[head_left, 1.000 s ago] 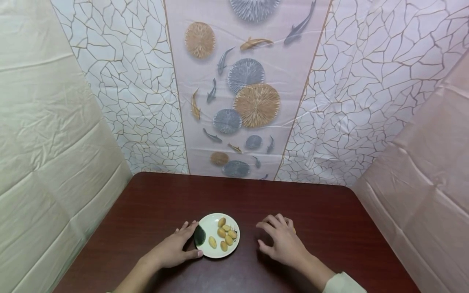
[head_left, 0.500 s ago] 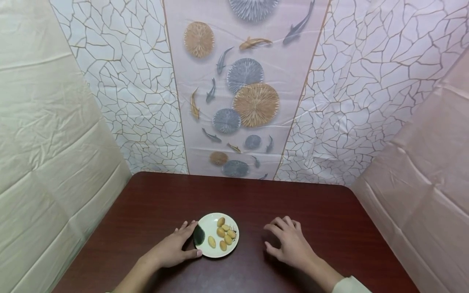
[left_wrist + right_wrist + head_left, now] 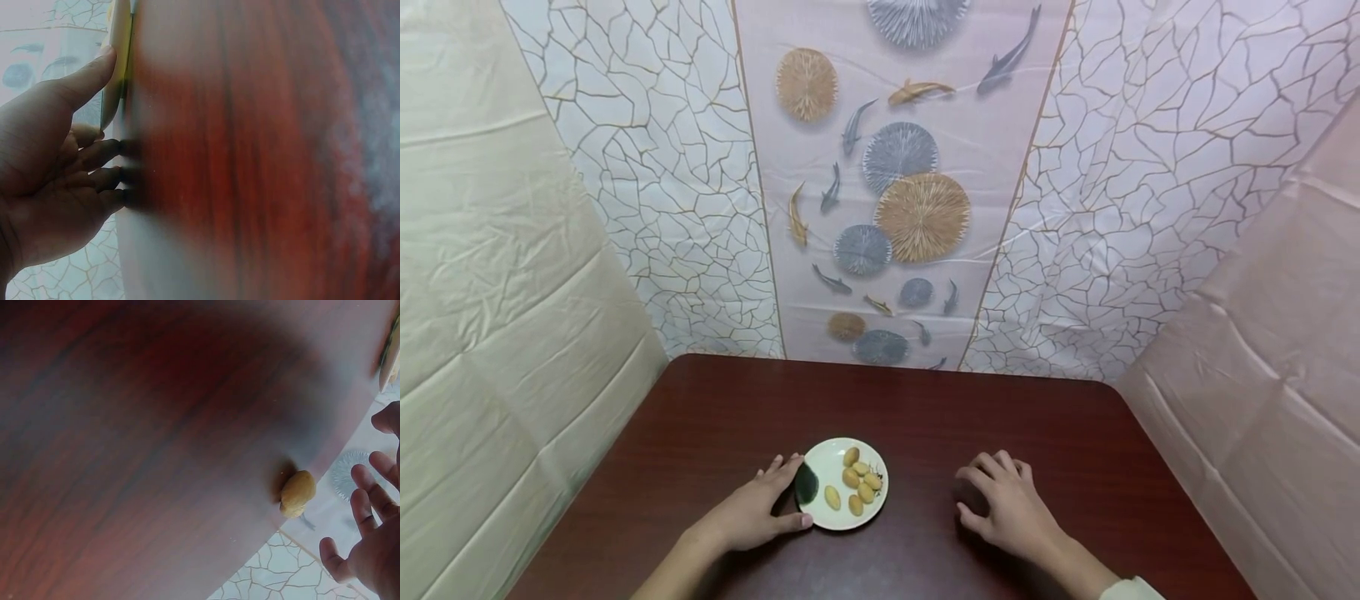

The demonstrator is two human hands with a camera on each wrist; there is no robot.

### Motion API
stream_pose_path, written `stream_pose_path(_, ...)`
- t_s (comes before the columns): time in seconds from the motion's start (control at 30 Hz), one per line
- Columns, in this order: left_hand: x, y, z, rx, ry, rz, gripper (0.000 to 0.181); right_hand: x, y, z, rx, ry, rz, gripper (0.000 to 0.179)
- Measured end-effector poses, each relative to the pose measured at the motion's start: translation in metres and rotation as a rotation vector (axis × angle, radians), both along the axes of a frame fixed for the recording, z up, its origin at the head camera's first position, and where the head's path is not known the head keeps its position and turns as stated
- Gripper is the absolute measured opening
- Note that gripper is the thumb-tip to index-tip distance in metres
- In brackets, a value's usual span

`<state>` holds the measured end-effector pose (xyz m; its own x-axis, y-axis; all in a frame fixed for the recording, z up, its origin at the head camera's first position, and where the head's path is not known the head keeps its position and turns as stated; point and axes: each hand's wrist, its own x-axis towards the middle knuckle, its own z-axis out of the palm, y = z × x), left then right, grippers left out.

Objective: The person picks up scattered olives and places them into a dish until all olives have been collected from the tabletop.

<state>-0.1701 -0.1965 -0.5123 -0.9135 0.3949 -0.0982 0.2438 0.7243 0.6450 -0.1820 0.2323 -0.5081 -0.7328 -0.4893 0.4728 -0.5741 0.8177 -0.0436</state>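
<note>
A small white plate (image 3: pixel 829 457) with a dark green patch at its left side lies on the table. On it are several small yellow oval fruits (image 3: pixel 851 477). My left hand (image 3: pixel 752 512) rests at the plate's left edge, thumb and forefinger touching the rim apart from each other; the left wrist view shows the thumb (image 3: pixel 94 78) against the rim. To the right of the plate, my right hand (image 3: pixel 1011 508) hovers with loosely bent fingers and nothing seen between them. Beyond its fingers in the right wrist view, yellowish fruit (image 3: pixel 297 492) lies on the table, hidden in the head view.
The dark red-brown table (image 3: pixel 880 400) has a glossy top with rounded far corners. Behind it hangs a patterned cloth (image 3: pixel 925 217) with fish and round motifs. Plain beige cloth (image 3: pixel 527 333) encloses the left side, and another the right.
My right hand has shifted to the right, farther from the plate. A bit of yellow showing beside its fingers a second ago is out of sight in the head view. The left hand stays put.
</note>
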Motion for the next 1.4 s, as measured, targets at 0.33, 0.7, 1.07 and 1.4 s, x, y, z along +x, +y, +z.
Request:
stream_pose_path(0.33, -0.001, 0.001, 0.000, -0.003, -0.004, 0.000, 0.106, 0.002, 0.013, -0.005, 0.025, -0.061, -0.062, 0.038)
stream_pose_path(0.7, -0.002, 0.001, 0.000, -0.001, -0.002, 0.001, 0.106, 0.003, 0.025, -0.006, 0.039, -0.083, -0.103, 0.037)
stream_pose_path(1.07, 0.000, 0.002, 0.001, 0.000, -0.010, 0.002, 0.105, 0.002, 0.039, -0.010, 0.025, -0.092, -0.132, 0.031)
stream_pose_path(1.4, 0.000, 0.002, -0.001, -0.011, -0.001, 0.006, 0.105, 0.005, 0.043, -0.013, 0.021, -0.140, -0.154, 0.028)
